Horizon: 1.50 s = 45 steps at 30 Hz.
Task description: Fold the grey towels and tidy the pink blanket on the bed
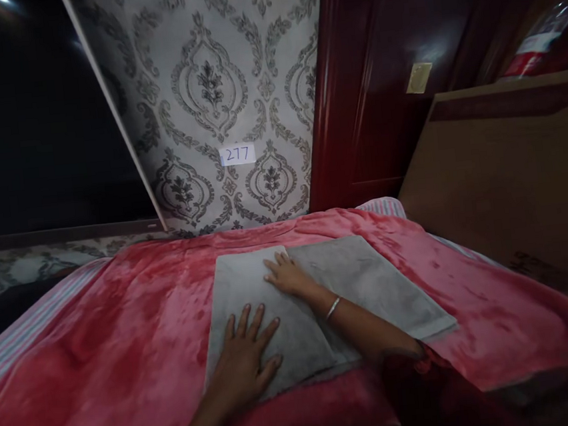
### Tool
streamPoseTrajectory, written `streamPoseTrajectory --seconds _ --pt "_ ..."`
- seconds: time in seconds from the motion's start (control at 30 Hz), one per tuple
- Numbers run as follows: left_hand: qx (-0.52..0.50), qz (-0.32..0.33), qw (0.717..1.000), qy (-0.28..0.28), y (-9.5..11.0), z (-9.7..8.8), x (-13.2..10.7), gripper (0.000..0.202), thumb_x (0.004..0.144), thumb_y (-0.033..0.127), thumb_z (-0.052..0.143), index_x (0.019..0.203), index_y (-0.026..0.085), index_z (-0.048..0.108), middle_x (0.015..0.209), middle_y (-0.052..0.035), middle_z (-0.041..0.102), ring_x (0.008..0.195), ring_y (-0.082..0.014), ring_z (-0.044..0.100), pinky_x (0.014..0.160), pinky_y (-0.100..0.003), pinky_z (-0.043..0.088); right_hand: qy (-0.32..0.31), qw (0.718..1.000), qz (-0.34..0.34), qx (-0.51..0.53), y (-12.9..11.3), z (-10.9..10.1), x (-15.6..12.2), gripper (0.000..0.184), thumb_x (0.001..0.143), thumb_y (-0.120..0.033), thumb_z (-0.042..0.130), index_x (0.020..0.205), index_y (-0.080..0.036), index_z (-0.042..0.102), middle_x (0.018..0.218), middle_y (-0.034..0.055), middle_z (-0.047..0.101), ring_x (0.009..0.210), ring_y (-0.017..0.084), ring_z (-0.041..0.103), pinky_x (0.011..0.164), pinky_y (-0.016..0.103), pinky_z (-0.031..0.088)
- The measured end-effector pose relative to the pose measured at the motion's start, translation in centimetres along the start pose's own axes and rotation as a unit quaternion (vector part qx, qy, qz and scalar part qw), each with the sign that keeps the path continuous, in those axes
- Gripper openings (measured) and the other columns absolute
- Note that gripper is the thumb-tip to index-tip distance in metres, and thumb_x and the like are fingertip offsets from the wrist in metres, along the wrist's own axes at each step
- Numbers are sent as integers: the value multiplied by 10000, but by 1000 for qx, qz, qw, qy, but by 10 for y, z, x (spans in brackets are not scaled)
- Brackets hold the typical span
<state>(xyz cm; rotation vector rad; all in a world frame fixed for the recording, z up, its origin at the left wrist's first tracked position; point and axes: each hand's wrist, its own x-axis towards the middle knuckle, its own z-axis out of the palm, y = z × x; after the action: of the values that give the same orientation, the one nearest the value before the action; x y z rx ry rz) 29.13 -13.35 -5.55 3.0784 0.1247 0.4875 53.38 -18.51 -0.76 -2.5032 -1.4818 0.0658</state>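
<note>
A folded grey cloth lies on a pink-red fleece blanket, with one panel overlapping or meeting a second panel. My left hand rests flat on the nearer panel, its fingers spread. My right hand lies flat near the line where the panels meet. A thin silver bangle circles my right wrist, and a dark red sleeve covers the arm behind it. Neither hand holds anything.
Grey damask wallpaper with a paper label reading 277 stands beyond the bed. A dark red door is to its right. A large cardboard sheet stands at the right, and a striped sheet lies under the blanket.
</note>
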Motion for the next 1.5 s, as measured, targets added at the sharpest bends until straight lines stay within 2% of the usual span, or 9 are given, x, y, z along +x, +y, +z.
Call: streamPoseTrajectory --seconds 0.2,0.37,0.5,0.6,0.8,0.9,1.03,1.27,1.5 --pt "-5 -5 1000 -5 3 -12 3 594 933 439 545 1509 357 427 1627 -86 338 1490 -396 270 1135 -675 284 29 994 104 7 21 -12 -10 545 976 -356 495 1489 -174 470 1375 169 604 1311 280 521 1073 379 406" --pt "-40 39 998 -39 40 -36 13 453 944 358 542 1370 209 581 1440 -154 543 1326 -322 474 1088 -526 395 20 989 141 35 30 -17 0 549 961 -292 483 1496 -172 460 1401 149 592 1297 268 544 1057 352 429" --pt "-63 77 992 -75 86 -43 37 543 915 397 604 1418 221 502 1244 -138 595 1155 -300 538 956 -456 472 -5 989 134 66 40 -15 9 616 944 -308 512 1535 -170 407 1426 129 583 1298 270 553 1070 346 429" --pt "-32 76 989 -121 107 -41 58 512 914 384 601 1394 228 510 1168 -128 600 1092 -306 558 881 -436 492 -20 989 117 83 48 -15 15 676 912 -307 572 1542 -140 394 1480 123 536 1336 264 522 1096 318 410" --pt "-5 47 985 -166 113 -42 76 263 916 260 519 1145 167 608 1060 -130 634 975 -287 618 805 -412 515 -18 990 81 113 54 -20 20 722 900 -283 587 1567 -154 343 1524 84 492 1361 230 499 1116 297 392" --pt "4 44 983 -178 114 -41 77 277 872 201 527 1139 176 598 1050 -138 635 966 -305 627 768 -418 525 -4 990 58 128 50 -19 19 726 907 -261 570 1579 -160 314 1558 69 447 1375 208 482 1126 282 382" --pt "-6 60 982 -178 110 -39 77 288 845 94 481 1103 169 585 1022 -126 638 927 -264 630 767 -388 531 3 990 36 137 42 -16 19 681 882 -185 559 1545 -204 405 1513 54 506 1343 206 521 1109 289 410" --pt "5 38 988 -148 117 -54 82 300 865 36 419 1075 186 570 1063 -111 620 995 -258 614 785 -382 530 36 990 32 131 46 -26 21 662 893 -145 467 1543 -260 413 1501 -2 521 1366 197 496 1143 314 383" --pt "8 77 984 -161 139 -24 85 312 937 104 446 1213 178 572 1109 -137 636 995 -275 628 778 -398 536 6 994 72 82 69 -19 2 640 871 -105 458 1499 -223 491 1444 36 581 1313 206 543 1123 295 391"
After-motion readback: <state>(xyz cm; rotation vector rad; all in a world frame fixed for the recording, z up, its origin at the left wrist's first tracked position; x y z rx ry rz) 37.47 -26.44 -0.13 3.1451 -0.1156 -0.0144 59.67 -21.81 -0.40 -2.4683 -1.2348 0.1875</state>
